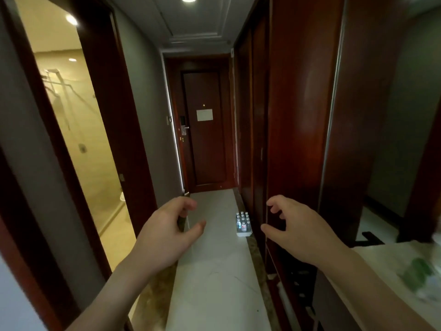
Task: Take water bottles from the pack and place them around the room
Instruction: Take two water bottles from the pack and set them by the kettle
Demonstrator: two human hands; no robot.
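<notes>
A pack of small water bottles (243,224) with white caps stands on the pale floor (214,271) of a narrow hallway, against the dark wooden wardrobe on the right. My left hand (167,232) is raised in front of me, fingers loosely curled and apart, holding nothing. My right hand (296,229) is level with it on the right, fingers spread and curled, also holding nothing. Both hands are well short of the pack, which shows between them farther down the hall.
The dark wooden entrance door (205,130) closes the hallway's far end. A doorway (78,139) on the left leads into a lit tiled bathroom. The wardrobe (298,115) lines the right side. A pale counter (393,271) with blurred green-labelled items is at the lower right.
</notes>
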